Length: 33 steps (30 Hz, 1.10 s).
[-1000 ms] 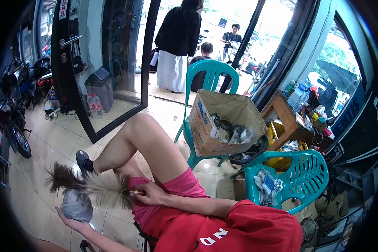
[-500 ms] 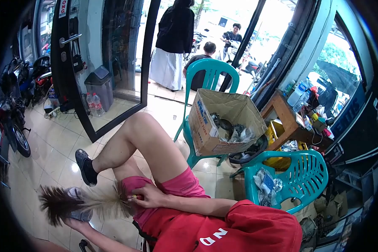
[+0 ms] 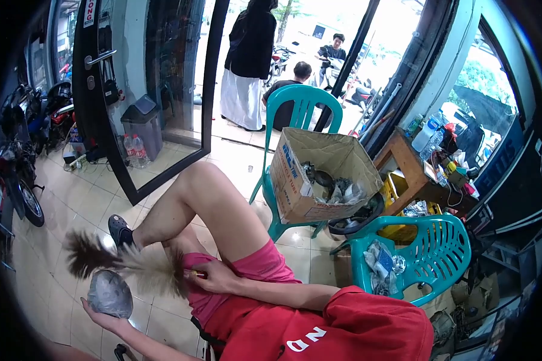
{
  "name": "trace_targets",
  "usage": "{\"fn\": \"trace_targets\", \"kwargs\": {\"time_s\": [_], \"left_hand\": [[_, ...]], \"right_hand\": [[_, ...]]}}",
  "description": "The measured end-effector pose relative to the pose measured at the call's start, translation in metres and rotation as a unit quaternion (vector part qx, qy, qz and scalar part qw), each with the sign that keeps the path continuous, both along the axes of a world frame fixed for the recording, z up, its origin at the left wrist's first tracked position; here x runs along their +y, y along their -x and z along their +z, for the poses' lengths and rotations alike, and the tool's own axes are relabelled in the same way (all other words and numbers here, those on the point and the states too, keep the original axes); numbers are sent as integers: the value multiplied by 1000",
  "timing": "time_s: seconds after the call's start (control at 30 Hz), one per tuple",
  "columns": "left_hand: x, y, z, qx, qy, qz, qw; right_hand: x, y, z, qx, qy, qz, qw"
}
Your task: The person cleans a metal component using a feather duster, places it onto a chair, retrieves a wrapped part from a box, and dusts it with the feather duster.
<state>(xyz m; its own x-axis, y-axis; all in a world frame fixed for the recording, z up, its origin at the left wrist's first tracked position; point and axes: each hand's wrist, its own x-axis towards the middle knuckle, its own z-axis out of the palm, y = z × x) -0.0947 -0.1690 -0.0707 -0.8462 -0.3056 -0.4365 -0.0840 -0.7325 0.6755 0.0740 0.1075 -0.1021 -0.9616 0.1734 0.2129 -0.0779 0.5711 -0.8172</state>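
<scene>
My right hand (image 3: 215,277) is closed round the short handle of a feather duster (image 3: 153,268), close to the pink shorts on my lap. The duster's feathers point left, pale near the hand and dark brown at the far end. In my left hand (image 3: 105,319), at the lower left, rests a rounded grey part wrapped in clear plastic (image 3: 110,293). The fingers cup it from below and the side. The dark feather tip is just above the wrapped part; whether they touch, I cannot tell.
An open cardboard box (image 3: 292,186) with plastic-wrapped parts stands on a green chair (image 3: 304,96). Bagged parts (image 3: 380,268) lie on a second green chair (image 3: 442,246). A glass door (image 3: 211,78) stands open; people are outside. Motorbikes (image 3: 24,174) are at left.
The feather duster has swung up and off the wrapped part, which now shows fully. My left hand has shifted slightly left and down with it.
</scene>
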Motion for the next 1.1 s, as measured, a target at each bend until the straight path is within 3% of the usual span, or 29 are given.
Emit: {"fn": "trace_targets", "kwargs": {"time_s": [0.1,0.23,0.33,0.4,0.47,0.53,0.57,0.67,0.7,0.8,0.9,0.93,1.0,1.1], "left_hand": [[1,-1,3,-11,30,15,999],[-15,14,-40,113,-26,-40,992],[-6,5,-15,55,-40,-31,997],[1,-1,5,-19,26,4,999],[-6,4,-6,-9,30,2,1000],[-8,4,-10,41,-20,-22,999],[-20,16,-43,111,-42,-44,992],[-30,25,-60,151,-79,-103,980],[-6,6,-12,57,-33,-21,998],[6,-6,15,-26,49,23,998],[-15,11,-26,68,-33,-21,997],[-18,15,-38,135,-48,-85,986],[-21,17,-44,118,-35,-65,990],[1,-3,7,19,-30,-24,999]], "right_hand": [[-1,0,-3,-10,5,-5,1000],[-4,-4,-6,11,16,49,999],[-3,0,-7,13,8,35,999],[1,3,-13,-19,4,-35,999],[2,4,-21,-10,12,-10,1000],[2,2,-22,5,26,38,999],[1,0,-19,4,26,38,999],[-4,-3,3,-43,15,55,997],[-2,-1,2,-49,12,32,998],[2,2,-5,-62,7,-14,998],[2,-2,-7,-35,10,29,999],[-1,-4,-1,-51,-4,45,998],[-4,-5,13,-87,-11,52,995],[-2,0,2,-57,20,-27,998]]}}
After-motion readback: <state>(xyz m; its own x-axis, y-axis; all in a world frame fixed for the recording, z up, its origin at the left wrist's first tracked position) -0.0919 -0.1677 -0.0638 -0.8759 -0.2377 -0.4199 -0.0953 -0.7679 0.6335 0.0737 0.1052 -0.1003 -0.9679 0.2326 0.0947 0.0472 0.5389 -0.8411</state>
